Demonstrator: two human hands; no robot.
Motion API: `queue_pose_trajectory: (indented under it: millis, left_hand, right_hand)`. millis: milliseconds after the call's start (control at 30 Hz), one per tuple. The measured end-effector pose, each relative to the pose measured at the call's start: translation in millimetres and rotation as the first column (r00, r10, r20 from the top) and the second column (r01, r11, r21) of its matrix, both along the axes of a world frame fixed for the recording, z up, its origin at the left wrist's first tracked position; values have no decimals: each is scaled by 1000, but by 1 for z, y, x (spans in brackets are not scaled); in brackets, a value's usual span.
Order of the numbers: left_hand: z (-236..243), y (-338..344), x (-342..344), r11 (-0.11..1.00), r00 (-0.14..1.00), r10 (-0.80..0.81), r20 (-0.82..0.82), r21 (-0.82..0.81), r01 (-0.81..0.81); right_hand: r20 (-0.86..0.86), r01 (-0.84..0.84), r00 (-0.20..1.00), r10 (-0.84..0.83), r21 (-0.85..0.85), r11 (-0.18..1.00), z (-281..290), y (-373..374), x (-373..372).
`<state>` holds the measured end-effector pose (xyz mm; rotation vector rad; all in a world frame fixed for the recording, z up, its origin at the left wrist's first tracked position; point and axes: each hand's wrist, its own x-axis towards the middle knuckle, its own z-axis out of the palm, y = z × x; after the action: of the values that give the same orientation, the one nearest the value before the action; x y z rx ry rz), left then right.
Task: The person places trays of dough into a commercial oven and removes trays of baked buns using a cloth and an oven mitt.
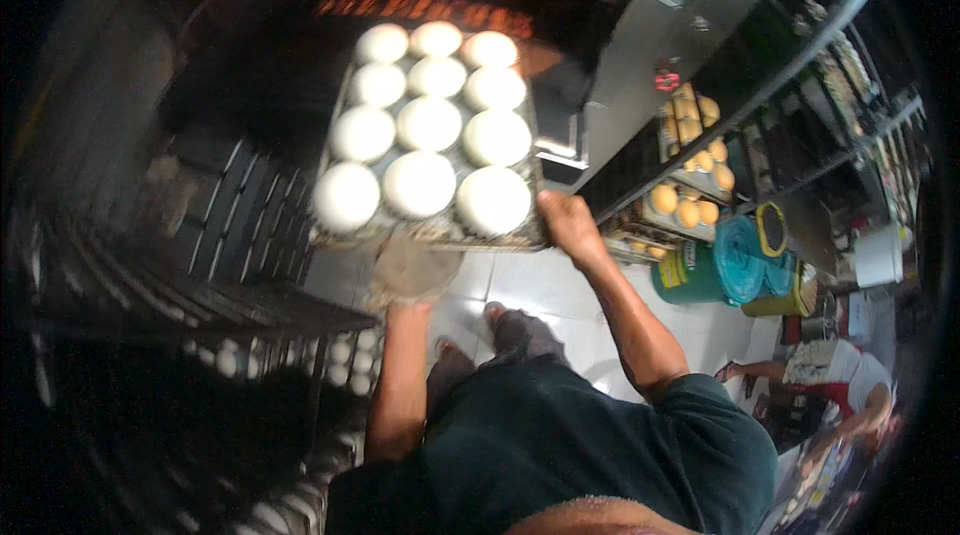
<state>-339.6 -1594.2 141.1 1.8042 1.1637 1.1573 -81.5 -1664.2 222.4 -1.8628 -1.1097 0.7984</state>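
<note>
I hold a dark baking tray (480,243) in front of me, lined with rows of round, white dough balls (430,125). My right hand (570,223) is closed on its near right corner. Beneath the near edge, left of the middle, my left hand (408,311) supports it through a greyish cloth pad (418,270). The pad hides the fingers of that hand. Beyond the tray lies the dark mouth of an oven (270,55), with an orange glow (430,11) deep inside.
A dark slatted rack (235,205) stands close on my left, with more white dough balls (228,359) lower down. Browned buns (690,207) sit on shelves at the right, beside a green bucket (685,273). Another person (850,375) is at the far right. White tiles (520,280) cover the floor.
</note>
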Motion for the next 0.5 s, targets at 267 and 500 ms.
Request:
queue_pose_trajectory:
  millis: [267, 500]
  left_hand:
    - [59, -18, 11, 986, 856, 142, -498, 152, -75]
    - [97, -18, 21, 980, 703, -76, -708, -184, -80]
  right_hand:
    - [455, -3, 833, -314, 572, 820, 120, 20, 103]
    - [509, -388, 42, -860, 801, 455, 312, 106, 268]
